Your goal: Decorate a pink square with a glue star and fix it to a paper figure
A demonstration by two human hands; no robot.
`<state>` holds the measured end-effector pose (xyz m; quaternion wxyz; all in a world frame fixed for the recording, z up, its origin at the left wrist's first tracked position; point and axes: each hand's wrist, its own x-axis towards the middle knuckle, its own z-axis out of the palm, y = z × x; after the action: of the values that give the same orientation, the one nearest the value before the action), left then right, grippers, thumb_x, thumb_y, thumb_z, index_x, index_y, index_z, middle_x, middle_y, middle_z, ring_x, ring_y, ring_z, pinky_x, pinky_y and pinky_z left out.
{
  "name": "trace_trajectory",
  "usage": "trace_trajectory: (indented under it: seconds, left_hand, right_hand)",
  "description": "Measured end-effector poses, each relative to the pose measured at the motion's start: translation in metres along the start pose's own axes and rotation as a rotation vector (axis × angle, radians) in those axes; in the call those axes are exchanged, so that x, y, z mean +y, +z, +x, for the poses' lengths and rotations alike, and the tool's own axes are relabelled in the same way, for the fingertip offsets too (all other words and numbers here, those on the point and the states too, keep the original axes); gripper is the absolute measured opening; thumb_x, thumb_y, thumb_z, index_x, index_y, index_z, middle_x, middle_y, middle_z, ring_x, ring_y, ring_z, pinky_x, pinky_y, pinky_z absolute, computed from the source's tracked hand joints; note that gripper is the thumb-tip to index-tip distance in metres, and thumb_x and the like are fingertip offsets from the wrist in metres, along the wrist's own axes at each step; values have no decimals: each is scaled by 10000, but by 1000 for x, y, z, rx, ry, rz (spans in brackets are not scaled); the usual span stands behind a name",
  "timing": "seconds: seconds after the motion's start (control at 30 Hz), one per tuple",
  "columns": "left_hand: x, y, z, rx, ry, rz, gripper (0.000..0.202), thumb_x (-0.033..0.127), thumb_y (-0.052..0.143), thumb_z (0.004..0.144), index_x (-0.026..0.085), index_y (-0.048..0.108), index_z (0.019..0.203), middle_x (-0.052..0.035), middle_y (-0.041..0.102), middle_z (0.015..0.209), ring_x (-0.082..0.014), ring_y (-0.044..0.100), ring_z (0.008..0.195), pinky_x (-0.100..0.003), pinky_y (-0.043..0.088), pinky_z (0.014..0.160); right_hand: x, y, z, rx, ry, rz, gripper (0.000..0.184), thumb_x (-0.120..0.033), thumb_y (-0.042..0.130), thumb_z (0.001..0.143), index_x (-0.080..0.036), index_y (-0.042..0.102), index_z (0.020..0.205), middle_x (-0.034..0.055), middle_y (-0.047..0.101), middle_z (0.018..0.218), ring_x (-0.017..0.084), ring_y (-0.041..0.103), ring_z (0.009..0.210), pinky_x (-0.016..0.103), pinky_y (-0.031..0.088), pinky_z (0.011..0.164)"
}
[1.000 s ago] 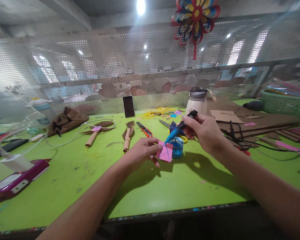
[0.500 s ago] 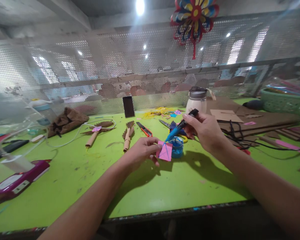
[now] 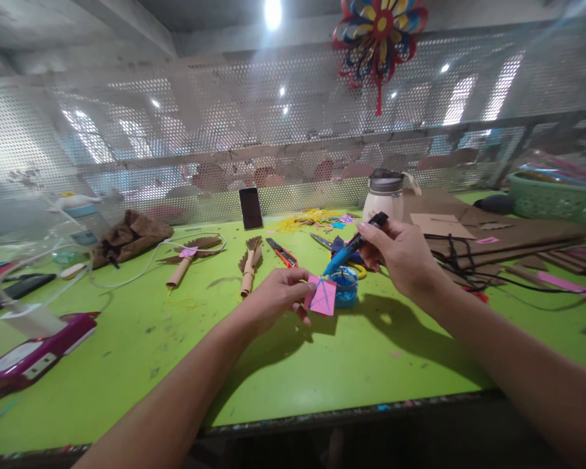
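My left hand (image 3: 289, 293) pinches the left edge of a small pink paper square (image 3: 323, 298) between thumb and fingers. Blue lines cross on the paper like a star. In my right hand (image 3: 395, 251) is a black-and-blue pen-shaped tool (image 3: 349, 251), slanting down to the left. Its blue end meets the top of the paper; whether it touches cannot be made out. A small round blue pot (image 3: 346, 288) stands just behind and right of the paper. Scissors (image 3: 321, 241) with yellow handles lie partly hidden behind the tool, and an orange utility knife (image 3: 282, 251) rests farther left.
Two brown paper rolls with leaf-like pieces (image 3: 248, 277) lie left of the knife. Behind stand a phone (image 3: 251, 208) and a white bottle (image 3: 385, 195). Purple power strip (image 3: 43, 361) and white cable (image 3: 144, 277) are at left; brown sheets (image 3: 527, 234) and green basket (image 3: 549, 202) at right.
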<state>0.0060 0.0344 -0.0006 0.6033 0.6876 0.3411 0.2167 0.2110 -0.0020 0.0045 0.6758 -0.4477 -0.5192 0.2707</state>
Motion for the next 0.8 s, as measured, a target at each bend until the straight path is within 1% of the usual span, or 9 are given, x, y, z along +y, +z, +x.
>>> trace_trajectory:
  seconds: [0.2, 0.33, 0.43, 0.63, 0.7, 0.8]
  left_hand:
    - [1, -1, 0, 5, 7, 18, 174, 229, 604, 754, 135, 570, 611, 14, 562, 561, -69, 536, 473, -183, 452, 477]
    - [0, -1, 1, 6, 8, 12, 154, 225, 593, 767, 132, 586, 644, 14, 559, 570, -77, 536, 485, -216, 497, 514]
    - [-2, -2, 1, 1, 14, 1, 154, 230, 599, 766, 133, 590, 647, 12, 553, 574, -78, 529, 490, -225, 513, 524]
    - [-2, -1, 2, 13, 29, -27, 150, 231, 598, 767, 133, 589, 654, 25, 534, 569, -63, 501, 476, -212, 522, 514]
    - [-1, -1, 2, 40, 28, -35, 142, 228, 597, 761, 135, 581, 655, 33, 516, 552, -62, 491, 467, -215, 525, 502]
    - [-2, -1, 3, 80, 21, -56, 118, 217, 593, 745, 135, 572, 663, 30, 512, 547, -76, 523, 481, -207, 516, 476]
  right_hand:
    - [-1, 0, 0, 0, 6, 25, 315, -419, 678, 746, -178, 526, 612, -26, 535, 462, 69, 432, 362, 203, 327, 345]
    - [0, -1, 0, -1, -6, 12, 318, -421, 666, 756, -176, 525, 610, -23, 533, 465, 66, 430, 362, 204, 333, 350]
    - [-1, -2, 0, 23, -35, -34, 311, -428, 658, 760, -180, 525, 627, -23, 529, 467, 73, 433, 365, 212, 339, 351]
    - [-4, -3, -1, 110, -146, -249, 298, -396, 628, 777, -190, 502, 602, -26, 487, 481, 85, 416, 400, 235, 329, 384]
    - [-2, -2, -2, 91, -176, -342, 298, -385, 617, 778, -187, 497, 590, -28, 474, 485, 89, 412, 419, 238, 326, 403]
    - [1, -1, 0, -7, -182, -524, 309, -377, 606, 772, -178, 498, 561, -21, 476, 485, 96, 412, 447, 244, 316, 431]
